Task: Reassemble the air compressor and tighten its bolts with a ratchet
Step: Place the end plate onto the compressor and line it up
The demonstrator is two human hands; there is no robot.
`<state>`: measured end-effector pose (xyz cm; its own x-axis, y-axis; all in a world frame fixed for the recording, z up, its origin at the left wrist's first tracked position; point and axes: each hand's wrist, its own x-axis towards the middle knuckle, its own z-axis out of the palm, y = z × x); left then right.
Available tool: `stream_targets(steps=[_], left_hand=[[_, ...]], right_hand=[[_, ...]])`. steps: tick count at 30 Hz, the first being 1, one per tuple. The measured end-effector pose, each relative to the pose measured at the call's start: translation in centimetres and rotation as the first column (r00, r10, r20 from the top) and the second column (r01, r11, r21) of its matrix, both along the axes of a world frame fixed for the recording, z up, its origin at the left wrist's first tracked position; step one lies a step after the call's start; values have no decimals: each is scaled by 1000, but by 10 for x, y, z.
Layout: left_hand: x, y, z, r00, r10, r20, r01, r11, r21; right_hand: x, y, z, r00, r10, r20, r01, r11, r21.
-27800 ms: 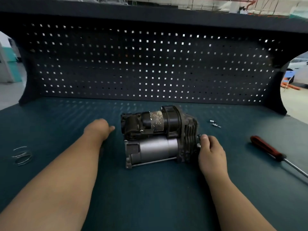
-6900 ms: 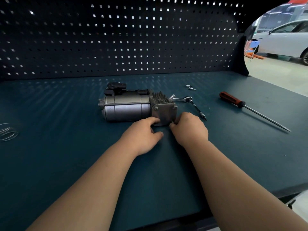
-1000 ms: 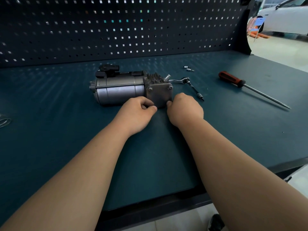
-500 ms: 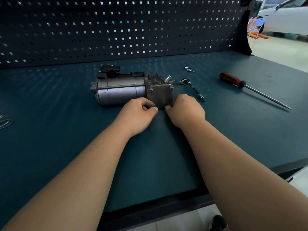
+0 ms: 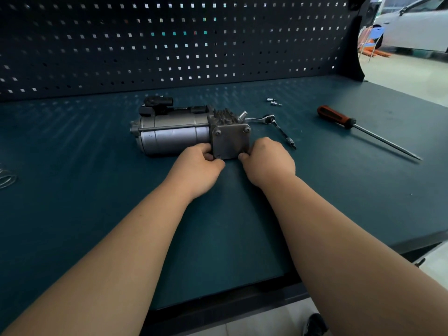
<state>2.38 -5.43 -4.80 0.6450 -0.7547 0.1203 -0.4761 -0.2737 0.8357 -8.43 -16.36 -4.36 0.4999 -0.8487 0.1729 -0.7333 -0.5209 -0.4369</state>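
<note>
The air compressor (image 5: pixel 174 135) lies on its side on the bench, its silver cylinder to the left and a square grey cover plate (image 5: pixel 230 141) facing me with bolts at its corners. My left hand (image 5: pixel 197 169) has curled fingers at the plate's lower left corner, pinching at a bolt there. At the lower right corner my right hand (image 5: pixel 268 161) pinches another bolt, which the fingers hide. The ratchet (image 5: pixel 272 124) with its extension lies just right of the compressor.
A red-handled screwdriver (image 5: pixel 335 116) lies to the right, shaft pointing right. Small loose bolts (image 5: pixel 274 101) sit behind the ratchet. A wire coil (image 5: pixel 6 178) is at the left edge. A perforated back panel (image 5: pixel 169 44) closes the rear of the dark green bench (image 5: pixel 97 202).
Both hands stay at the cover plate's lower corners; the fingers have shifted slightly, as if twisting. The compressor has not moved.
</note>
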Motion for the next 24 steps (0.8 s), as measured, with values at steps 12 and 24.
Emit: stream_targets(steps=[12, 24], left_hand=[[3, -2, 0, 994, 71, -85, -74, 997, -35], [1, 4, 5, 997, 80, 18, -79, 997, -21]], right_hand=[[0, 1, 1, 1000, -1, 10, 1, 1000, -5], [1, 3, 0, 999, -15, -33, 13, 998, -53]])
